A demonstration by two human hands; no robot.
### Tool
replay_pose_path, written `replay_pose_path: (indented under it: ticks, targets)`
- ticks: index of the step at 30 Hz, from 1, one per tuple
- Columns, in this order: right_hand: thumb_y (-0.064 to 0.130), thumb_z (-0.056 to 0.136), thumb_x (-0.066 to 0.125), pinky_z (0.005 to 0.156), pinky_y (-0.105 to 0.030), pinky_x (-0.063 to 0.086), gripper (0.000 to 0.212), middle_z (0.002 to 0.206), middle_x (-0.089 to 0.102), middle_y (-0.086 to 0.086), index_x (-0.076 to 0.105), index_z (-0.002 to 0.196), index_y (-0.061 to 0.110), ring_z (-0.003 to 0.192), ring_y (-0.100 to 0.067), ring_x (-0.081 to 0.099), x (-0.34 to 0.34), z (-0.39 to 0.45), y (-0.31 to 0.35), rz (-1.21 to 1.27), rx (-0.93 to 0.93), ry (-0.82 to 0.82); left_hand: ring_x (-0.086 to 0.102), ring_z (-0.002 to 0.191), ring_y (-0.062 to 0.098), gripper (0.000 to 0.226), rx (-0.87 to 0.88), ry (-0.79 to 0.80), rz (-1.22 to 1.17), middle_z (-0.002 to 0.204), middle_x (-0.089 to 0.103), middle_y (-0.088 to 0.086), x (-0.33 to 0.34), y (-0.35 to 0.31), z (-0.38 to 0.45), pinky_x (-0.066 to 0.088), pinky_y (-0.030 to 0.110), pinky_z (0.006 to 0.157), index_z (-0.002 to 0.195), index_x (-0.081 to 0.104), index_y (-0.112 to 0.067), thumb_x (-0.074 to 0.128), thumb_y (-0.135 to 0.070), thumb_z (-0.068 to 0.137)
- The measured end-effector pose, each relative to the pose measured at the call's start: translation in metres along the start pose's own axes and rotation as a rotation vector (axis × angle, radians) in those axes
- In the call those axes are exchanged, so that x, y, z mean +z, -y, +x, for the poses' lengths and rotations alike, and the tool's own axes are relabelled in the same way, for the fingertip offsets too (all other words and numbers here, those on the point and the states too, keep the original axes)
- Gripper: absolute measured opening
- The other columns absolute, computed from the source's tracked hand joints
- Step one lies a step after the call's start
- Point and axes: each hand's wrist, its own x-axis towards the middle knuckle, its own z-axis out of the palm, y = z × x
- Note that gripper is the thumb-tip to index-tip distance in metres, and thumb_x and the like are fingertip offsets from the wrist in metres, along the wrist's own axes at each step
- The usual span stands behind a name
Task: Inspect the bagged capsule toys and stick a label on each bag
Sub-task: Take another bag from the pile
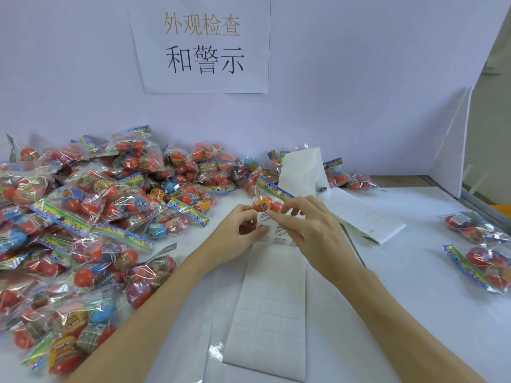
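A clear bag of capsule toys (pixel 265 202) lies at the table's middle, its striped header pointing up and right. My left hand (pixel 238 227) grips its near left side. My right hand (pixel 304 230) pinches a white warning label (pixel 272 227) with thumb and forefinger, over the bag's front. Below both hands runs a long white label backing strip (pixel 269 308) with empty label outlines.
A large heap of bagged capsule toys (pixel 83 222) fills the left side. Two bags (pixel 481 244) lie at the right edge. Folded white label strips (pixel 365 214) lie behind my right hand. A white wall with a printed sign (pixel 203 42) stands behind.
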Motion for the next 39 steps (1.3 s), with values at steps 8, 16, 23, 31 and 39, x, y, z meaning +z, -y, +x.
replay_pose_path:
  ticks: [8,16,23,31,39]
  targets:
    - [0.006,0.087,0.083,0.088,-0.02,0.052,0.026,0.111,0.072,0.002,0.083,0.11,0.019,0.102,-0.006,0.068,0.0,-0.002,0.007,0.383,0.26,-0.04,0.065,0.099,0.019,0.019,0.003,-0.024,-0.012,0.12,0.055,0.008,0.0,-0.002,-0.002,0.052,0.027,0.093,0.112,0.072,-0.002,0.067,-0.017,0.101]
    - [0.003,0.094,0.073,0.086,-0.023,0.054,0.015,0.101,0.075,0.009,0.078,0.098,0.017,0.096,-0.013,0.071,-0.008,0.006,0.013,0.562,0.461,-0.144,0.069,0.105,0.019,0.012,-0.077,-0.079,-0.227,0.121,0.065,0.01,-0.001,0.003,0.002,0.054,0.02,0.085,0.105,0.075,-0.012,0.064,-0.013,0.102]
    - [0.01,0.097,0.071,0.074,-0.017,0.053,0.016,0.088,0.078,0.008,0.08,0.097,0.023,0.08,-0.006,0.07,-0.018,0.009,0.0,0.865,0.858,-0.18,0.074,0.089,0.017,0.026,0.059,-0.367,-0.411,0.103,0.079,-0.001,-0.005,0.003,0.0,0.057,0.026,0.081,0.107,0.077,-0.016,0.06,0.003,0.101]
    - [0.007,0.096,0.071,0.077,-0.021,0.057,0.028,0.087,0.078,0.0,0.076,0.116,0.028,0.075,-0.008,0.071,-0.014,0.01,0.009,0.881,0.838,-0.078,0.077,0.089,0.029,0.054,0.193,-0.27,-0.424,0.111,0.071,0.006,0.004,-0.006,-0.002,0.062,0.033,0.077,0.136,0.061,-0.029,0.064,0.007,0.097]
    - [0.004,0.094,0.074,0.078,-0.023,0.058,0.031,0.084,0.077,-0.006,0.068,0.123,0.016,0.079,-0.02,0.076,-0.014,0.01,0.013,0.897,0.767,-0.063,0.074,0.097,0.024,0.062,0.228,-0.243,-0.413,0.115,0.073,0.003,0.013,-0.012,-0.003,0.061,0.033,0.09,0.135,0.062,-0.033,0.071,0.008,0.09]
